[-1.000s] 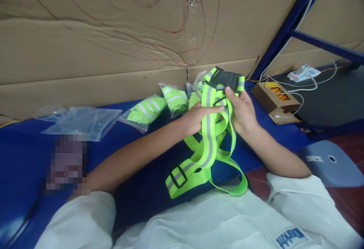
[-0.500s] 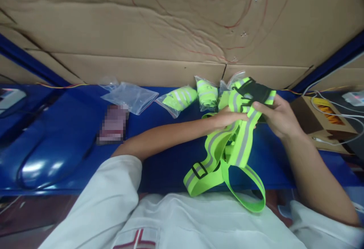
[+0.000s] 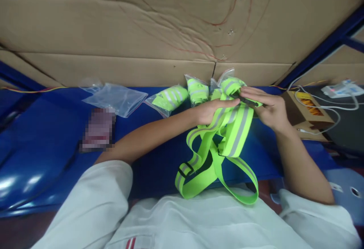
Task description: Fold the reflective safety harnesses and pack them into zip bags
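A neon-yellow reflective harness (image 3: 238, 135) with grey stripes and black buckles is gathered between my two hands above the blue table. My left hand (image 3: 212, 110) grips its bunched straps from the left, thumb on top. My right hand (image 3: 270, 107) is closed over the black part at the upper end, fingers laid across it; that part is mostly hidden. Loose loops hang down toward my shirt, one carrying a black slide buckle (image 3: 185, 169). Just behind lie similar folded yellow bands in clear zip bags, one bag (image 3: 171, 99) to the left and another bag (image 3: 198, 90) beside it.
Empty clear bags (image 3: 116, 99) and a blurred-out flat object (image 3: 98, 129) lie on the blue table (image 3: 42, 146) to the left. A cardboard box (image 3: 305, 114) with white cables stands at right. A cardboard panel (image 3: 113, 25) rises behind.
My right hand has turned over the black part, which is now folded down and mostly covered. The loops have shifted slightly, and the whole view has swung a little to the right.
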Demonstrator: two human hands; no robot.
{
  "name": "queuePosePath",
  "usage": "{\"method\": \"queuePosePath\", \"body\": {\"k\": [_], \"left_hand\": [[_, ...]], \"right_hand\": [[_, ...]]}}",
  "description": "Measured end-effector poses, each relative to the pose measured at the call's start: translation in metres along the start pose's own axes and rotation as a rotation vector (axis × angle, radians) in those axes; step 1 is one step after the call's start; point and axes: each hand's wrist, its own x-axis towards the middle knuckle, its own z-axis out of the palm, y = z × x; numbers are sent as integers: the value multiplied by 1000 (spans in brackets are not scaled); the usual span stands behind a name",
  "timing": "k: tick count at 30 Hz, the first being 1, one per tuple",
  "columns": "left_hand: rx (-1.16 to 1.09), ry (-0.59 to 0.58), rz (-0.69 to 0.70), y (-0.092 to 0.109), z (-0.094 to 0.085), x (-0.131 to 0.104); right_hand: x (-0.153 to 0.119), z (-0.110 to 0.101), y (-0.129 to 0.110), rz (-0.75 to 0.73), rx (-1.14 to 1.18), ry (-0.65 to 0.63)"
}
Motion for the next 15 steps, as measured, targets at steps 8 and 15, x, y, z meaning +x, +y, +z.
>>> {"method": "queuePosePath", "body": {"k": [8,15], "left_hand": [[193,103,-67,-9,-18,3],[96,84,-12,-2,-26,1]], "right_hand": [[2,-9,7,130,71,-200],[1,-2,4,22,-101,-198]]}}
